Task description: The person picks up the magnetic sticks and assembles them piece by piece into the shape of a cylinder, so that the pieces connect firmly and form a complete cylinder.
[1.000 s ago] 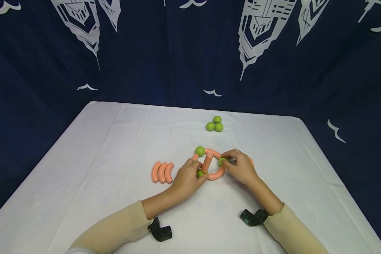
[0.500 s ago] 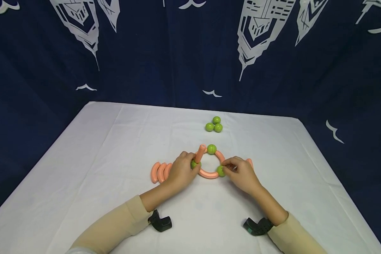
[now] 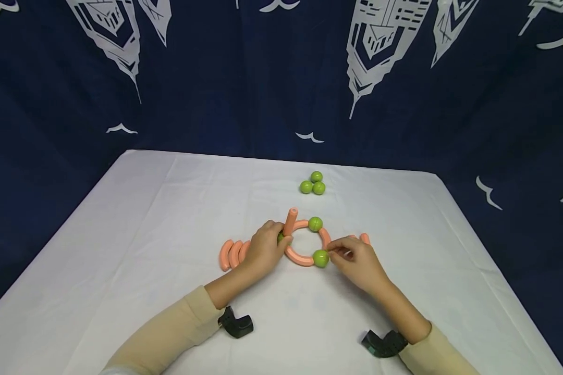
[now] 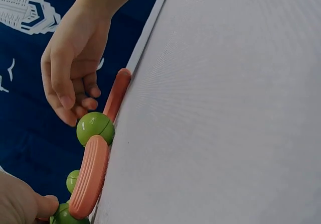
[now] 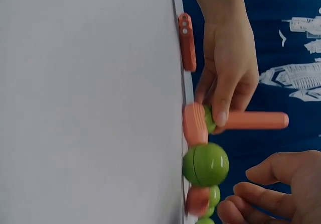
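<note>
A ring of curved orange pieces [image 3: 299, 258] joined by green balls lies on the table. My left hand [image 3: 265, 247] pinches the green ball [image 5: 208, 119] at the ring's left side. From that ball a straight orange stick [image 3: 290, 221] stands up. Another green ball [image 3: 315, 224] sits at the ring's back. Just right of the front right green ball [image 3: 321, 258] is my right hand [image 3: 356, 260]. Its loosely bent fingers hold nothing; the right wrist view shows a gap between them and the ball [image 5: 205, 164].
Three green balls [image 3: 316, 183] are grouped toward the table's back. Several curved orange pieces [image 3: 230, 254] lie side by side left of my left hand. More orange pieces [image 3: 365, 238] show partly behind my right hand. A dark blue patterned curtain [image 3: 244, 78] hangs behind the table.
The ring has turned clockwise as seen from above, with the left-hand ball and upright stick shifting left and back. My right hand has let go of its ball, which sits nearer the front.
</note>
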Available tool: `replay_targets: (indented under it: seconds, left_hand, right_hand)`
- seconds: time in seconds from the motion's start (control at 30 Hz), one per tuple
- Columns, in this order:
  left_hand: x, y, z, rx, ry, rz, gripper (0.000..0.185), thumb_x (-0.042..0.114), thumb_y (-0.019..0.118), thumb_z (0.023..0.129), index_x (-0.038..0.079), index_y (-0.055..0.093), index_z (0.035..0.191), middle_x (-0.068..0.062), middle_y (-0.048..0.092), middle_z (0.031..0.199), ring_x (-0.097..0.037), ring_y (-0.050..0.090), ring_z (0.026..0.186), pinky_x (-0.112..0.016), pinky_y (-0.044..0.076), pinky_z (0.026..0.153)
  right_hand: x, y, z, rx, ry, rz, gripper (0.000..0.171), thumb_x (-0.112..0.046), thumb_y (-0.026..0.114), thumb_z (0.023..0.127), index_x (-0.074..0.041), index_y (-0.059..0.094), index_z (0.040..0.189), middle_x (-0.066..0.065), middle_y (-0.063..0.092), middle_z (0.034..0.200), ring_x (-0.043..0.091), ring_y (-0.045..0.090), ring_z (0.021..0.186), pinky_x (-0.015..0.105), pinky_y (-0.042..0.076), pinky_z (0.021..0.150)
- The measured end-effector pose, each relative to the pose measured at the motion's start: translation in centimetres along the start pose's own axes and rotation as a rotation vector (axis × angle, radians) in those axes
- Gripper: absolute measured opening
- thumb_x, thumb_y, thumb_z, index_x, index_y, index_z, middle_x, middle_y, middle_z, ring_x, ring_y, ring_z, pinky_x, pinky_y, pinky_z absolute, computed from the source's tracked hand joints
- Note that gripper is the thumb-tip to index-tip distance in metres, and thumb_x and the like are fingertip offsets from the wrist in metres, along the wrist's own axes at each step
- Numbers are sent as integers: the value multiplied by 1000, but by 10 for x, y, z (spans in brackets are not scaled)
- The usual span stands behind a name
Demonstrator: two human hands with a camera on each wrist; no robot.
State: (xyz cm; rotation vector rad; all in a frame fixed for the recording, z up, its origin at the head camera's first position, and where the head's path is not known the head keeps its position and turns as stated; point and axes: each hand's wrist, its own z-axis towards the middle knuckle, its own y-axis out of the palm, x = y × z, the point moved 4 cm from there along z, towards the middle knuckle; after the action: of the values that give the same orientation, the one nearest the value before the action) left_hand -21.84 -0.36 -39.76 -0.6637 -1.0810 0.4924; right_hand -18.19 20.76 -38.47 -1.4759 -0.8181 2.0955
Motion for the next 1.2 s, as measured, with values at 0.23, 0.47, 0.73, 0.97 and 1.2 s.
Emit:
replay_targets:
  seconds: [0.23,0.47,0.73,0.97,1.2]
  left_hand:
    - [-2,0,-1,-1,3,-1,21,15,69,92,-1,67,106,-6,56,87,-17,52,74,-30,46,65]
    - [-3,-1,-2,0,10,4,22,15,69,92,-1,67,106,-7,57,87,-18,55,74,-31,47,65]
    - [-4,1,-1,9,26,15,22,16,69,92,-1,66,106,-7,57,87,-17,54,73,-30,46,63]
    - [-5,3,0,13,28,17,21,16,68,92,-1,66,105,-9,58,88,-19,57,74,-29,46,62]
    - [-5,3,-1,11,20,16,20,15,68,93,-1,66,104,-8,58,89,-17,55,74,-28,46,61]
  right_hand:
    - [21,-30,-3,166,152,-53,13,-4,65,88,2,70,99,7,64,83,19,58,77,23,46,64]
    - [43,-43,-4,215,282,-113,20,-14,66,91,3,67,101,9,63,82,22,57,74,28,44,59]
    - [59,-40,-4,155,372,-135,26,-16,66,89,6,64,103,11,61,83,23,57,73,29,44,57]
    - [66,-37,-3,132,398,-141,30,-23,66,89,5,65,102,9,62,80,20,55,68,29,44,55]
    - [65,-37,-5,125,418,-177,31,-25,67,87,5,66,94,7,61,74,20,54,64,30,42,54]
